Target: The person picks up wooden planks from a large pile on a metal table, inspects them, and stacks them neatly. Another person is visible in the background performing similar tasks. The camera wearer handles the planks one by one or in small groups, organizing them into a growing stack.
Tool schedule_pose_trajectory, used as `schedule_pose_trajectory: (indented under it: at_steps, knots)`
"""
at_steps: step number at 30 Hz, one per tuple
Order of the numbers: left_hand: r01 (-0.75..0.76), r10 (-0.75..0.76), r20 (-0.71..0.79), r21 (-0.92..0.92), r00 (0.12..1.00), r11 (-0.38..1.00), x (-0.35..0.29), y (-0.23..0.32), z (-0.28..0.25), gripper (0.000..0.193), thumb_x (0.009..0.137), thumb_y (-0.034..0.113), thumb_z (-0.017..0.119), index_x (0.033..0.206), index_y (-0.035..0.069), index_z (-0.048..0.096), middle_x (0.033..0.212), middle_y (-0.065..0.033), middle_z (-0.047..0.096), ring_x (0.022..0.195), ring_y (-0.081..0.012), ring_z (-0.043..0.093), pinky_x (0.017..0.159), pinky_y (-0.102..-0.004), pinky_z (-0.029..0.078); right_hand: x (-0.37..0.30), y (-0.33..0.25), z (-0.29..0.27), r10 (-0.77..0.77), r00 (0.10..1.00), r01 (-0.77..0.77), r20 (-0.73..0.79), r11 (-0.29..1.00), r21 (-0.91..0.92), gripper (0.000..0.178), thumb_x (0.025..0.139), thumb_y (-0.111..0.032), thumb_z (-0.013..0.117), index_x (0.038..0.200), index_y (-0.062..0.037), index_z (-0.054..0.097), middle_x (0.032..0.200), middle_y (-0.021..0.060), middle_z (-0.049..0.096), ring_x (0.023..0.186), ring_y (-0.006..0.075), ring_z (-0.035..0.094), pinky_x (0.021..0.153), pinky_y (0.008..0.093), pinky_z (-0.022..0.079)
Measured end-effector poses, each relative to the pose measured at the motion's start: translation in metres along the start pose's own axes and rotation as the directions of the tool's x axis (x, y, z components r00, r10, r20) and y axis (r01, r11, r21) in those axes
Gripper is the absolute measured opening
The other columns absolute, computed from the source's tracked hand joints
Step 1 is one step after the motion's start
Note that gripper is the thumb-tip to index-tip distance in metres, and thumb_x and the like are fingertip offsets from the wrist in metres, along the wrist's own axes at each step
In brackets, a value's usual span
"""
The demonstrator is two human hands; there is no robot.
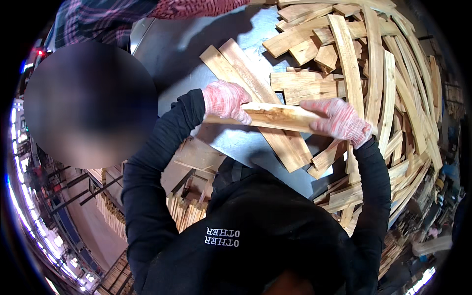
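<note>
Between my two gloved hands is a wooden board (280, 117) with a dark knotty patch on its face. My left hand (227, 101), in a pink and white knit glove, grips it near its left end. Toward the other end, my right hand (339, 119), gloved alike, is closed around it. Beneath the held piece two longer boards (246, 73) lie side by side and slanted on a shiny metal table (196, 59). The held board hides their middle part.
A big heap of loose boards (373, 73) covers the table's right side and curves around toward me. Across the table a person's plaid sleeve (98, 19) and a red patterned sleeve (196, 7) show. Stacked wood strips (187, 211) stand below, left of my body.
</note>
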State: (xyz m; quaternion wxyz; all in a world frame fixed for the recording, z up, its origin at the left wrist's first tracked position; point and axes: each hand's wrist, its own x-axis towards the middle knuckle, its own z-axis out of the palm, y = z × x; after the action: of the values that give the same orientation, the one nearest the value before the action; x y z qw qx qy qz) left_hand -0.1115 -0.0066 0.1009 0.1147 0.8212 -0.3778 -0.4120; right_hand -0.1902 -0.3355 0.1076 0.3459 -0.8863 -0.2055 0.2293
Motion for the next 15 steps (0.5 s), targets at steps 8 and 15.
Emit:
schedule_pose_trajectory:
  at_steps: [8, 15]
  knots:
    - [-0.202, -0.119, -0.271, -0.891, 0.955, 0.408, -0.007, -0.002, 0.087, 0.038, 0.087, 0.032, 0.077, 0.108, 0.000, 0.071, 0.083, 0.0025, 0.062, 0.075, -0.0067, 0.053, 0.068, -0.0268, 0.047, 0.013, -0.017, 0.068, 0.273, 0.616, 0.099, -0.739, 0.904, 0.417, 0.063, 0.096, -0.012, 0.067, 0.152, -0.0015, 0.040, 0.140, 0.0193, 0.056, 0.129, 0.0280, 0.056, 0.109, 0.0371, 0.045]
    - [-0.473, -0.422, -0.509, -0.859, 0.750, 0.194, 0.045, 0.040, 0.099, 0.071, 0.085, 0.022, 0.076, 0.142, -0.003, 0.043, 0.115, -0.0094, 0.061, 0.099, -0.0144, 0.060, 0.090, -0.0295, 0.051, 0.019, -0.078, 0.168, 0.371, 0.885, 0.055, -0.283, 0.519, 0.853, 0.102, 0.082, -0.013, 0.082, 0.159, -0.0026, 0.016, 0.147, 0.0197, 0.042, 0.134, 0.0271, 0.045, 0.098, 0.0345, 0.051]
